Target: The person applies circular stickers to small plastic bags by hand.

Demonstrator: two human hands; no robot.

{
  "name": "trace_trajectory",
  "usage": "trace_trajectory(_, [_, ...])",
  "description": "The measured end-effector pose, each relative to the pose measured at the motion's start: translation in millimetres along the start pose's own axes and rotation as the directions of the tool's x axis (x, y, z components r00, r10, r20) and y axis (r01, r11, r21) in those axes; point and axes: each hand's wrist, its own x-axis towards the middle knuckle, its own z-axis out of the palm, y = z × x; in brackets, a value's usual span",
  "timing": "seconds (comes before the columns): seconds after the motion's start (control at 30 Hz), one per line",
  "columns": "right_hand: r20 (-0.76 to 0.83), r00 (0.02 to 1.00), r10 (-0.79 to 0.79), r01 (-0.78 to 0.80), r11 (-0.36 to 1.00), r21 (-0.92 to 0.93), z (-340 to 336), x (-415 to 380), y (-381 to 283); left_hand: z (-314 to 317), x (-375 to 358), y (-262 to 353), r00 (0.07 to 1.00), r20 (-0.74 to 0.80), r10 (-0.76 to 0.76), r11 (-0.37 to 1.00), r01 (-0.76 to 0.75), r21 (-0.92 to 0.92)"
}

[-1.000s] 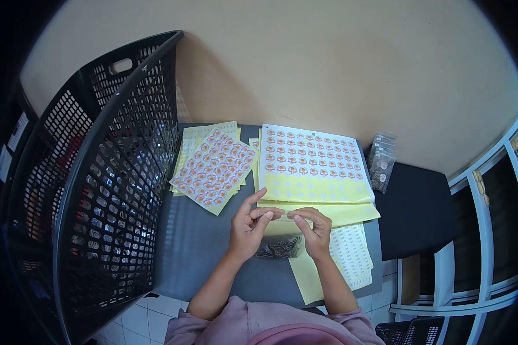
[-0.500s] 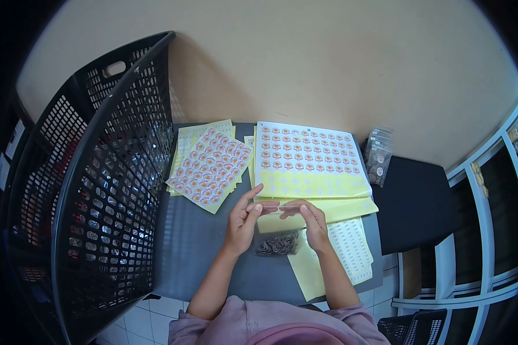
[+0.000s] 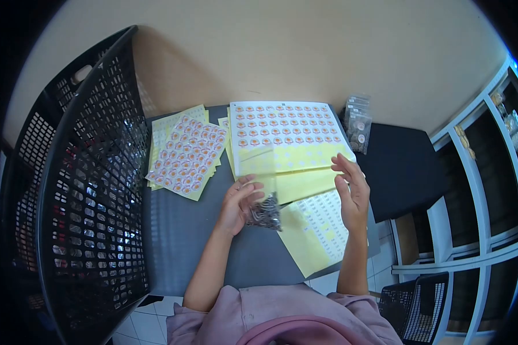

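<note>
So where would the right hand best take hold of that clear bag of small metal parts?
Probably the empty upper part of the clear bag, coming in from the right. The left hand holds its left side, the dark metal parts sag at the bottom, and the flat top stands free. The right hand is open, apart from it.

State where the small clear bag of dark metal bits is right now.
In the head view, the clear bag sits near the middle of the grey table, held in the left hand, just below the big sticker sheet.
</note>
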Motion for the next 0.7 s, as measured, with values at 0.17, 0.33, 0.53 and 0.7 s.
trace_trajectory(0.17, [0.03, 0.99, 0.138, -0.122, 0.944, -0.307, -13, -56, 20, -6, 1, -3, 0.97, 0.214, -0.116, 0.911, 0.19, -0.367])
trace_trajectory(0.33, [0.059, 0.98, 0.189, -0.137, 0.865, -0.483, 9, -107, 15, -4, 3, -14, 0.949, 0.285, -0.136, 0.853, 0.259, -0.454])
trace_trajectory(0.53, [0.01, 0.988, 0.157, -0.125, 0.825, -0.551, 24, -122, 23, 0, 1, -18, 0.963, 0.188, -0.195, 0.889, 0.255, -0.38])
trace_trajectory(0.7, [-0.017, 0.99, 0.138, -0.124, 0.823, -0.554, 27, -123, 25, -3, 1, -18, 0.968, 0.168, -0.186, 0.899, 0.237, -0.369])
